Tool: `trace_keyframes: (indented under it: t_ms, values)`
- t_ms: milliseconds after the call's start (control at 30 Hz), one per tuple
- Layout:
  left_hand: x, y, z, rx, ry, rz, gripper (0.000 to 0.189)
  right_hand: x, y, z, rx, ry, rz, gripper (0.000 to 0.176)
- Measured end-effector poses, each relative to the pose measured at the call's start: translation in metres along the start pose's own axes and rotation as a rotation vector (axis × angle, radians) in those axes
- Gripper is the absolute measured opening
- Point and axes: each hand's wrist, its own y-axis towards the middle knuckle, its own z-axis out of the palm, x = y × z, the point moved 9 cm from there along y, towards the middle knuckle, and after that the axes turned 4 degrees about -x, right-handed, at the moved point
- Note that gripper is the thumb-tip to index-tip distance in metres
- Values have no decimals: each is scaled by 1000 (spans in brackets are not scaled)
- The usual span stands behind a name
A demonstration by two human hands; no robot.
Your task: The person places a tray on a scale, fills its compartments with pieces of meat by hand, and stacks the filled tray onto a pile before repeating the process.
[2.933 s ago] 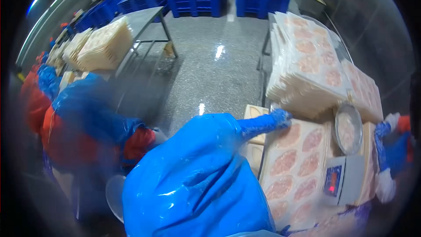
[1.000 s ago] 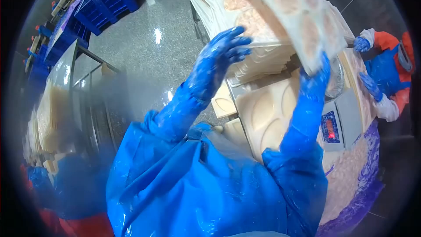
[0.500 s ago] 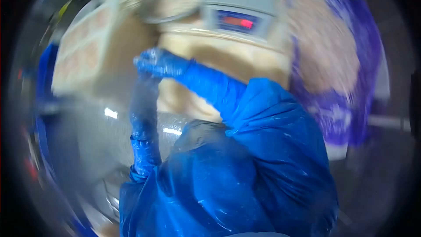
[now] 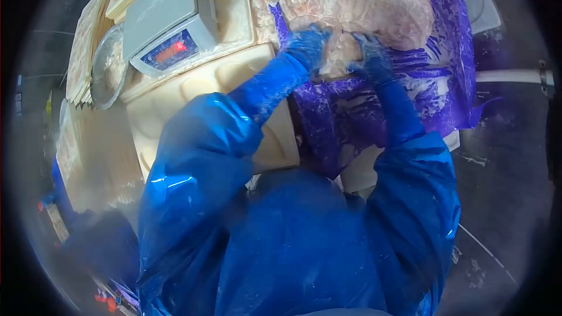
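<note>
On purple plastic (image 4: 460, 41), pale pink, lumpy meat (image 4: 357, 0).

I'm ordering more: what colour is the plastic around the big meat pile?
The plastic is purple, clearest in the head view.

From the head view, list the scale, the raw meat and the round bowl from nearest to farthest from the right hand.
Order from the right hand:
1. Raw meat: at the fingers, the main mass spreading just beyond them.
2. Scale: to the left, past the left hand.
3. Round bowl: farther left, beyond the scale.
</note>
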Motion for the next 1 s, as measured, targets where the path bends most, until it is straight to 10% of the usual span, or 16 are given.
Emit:
trace_keyframes:
  t_ms: [167, 233, 300, 467, 567, 633, 700, 767, 833, 900, 1000]
  values:
    - [28, 2, 23, 55, -767, -246, 44, -4, 7, 47, -201, 453, 15, 76]
    - [38, -10, -1, -79, -1105, -206, 47, 45, 5, 31, -165, 1192, 99, 65]
    - [33, -41, -39, 59, -1525, -263, 50, 39, 9, 43, -293, 1042, 52, 54]
    - [50, -169, -204, -339, -1082, -219, 60, 260, -24, -19, -95, 1019, -89, 51]
    - [103, -280, -189, -304, -950, -343, 73, 346, -50, -2, 48, 748, -380, 49]
    - [127, -361, -160, 65, -693, -464, 73, 336, -66, 32, 287, 649, -416, 45]
    - [122, -395, -169, 44, -342, -145, 56, 307, -66, 63, 328, 637, -124, 39]
    - [168, -450, -174, -469, -850, -786, 44, 337, -59, 63, 166, 587, -217, 38]
    - [157, -430, -177, -608, -877, -640, 37, 382, -66, 64, 28, 622, -330, 29]
    - [144, -418, -132, -382, -615, -509, 37, 414, -97, 104, 186, 315, -697, 22]
    - [154, -432, -156, -370, -439, -507, 31, 381, -106, 119, 333, 335, -597, 22]
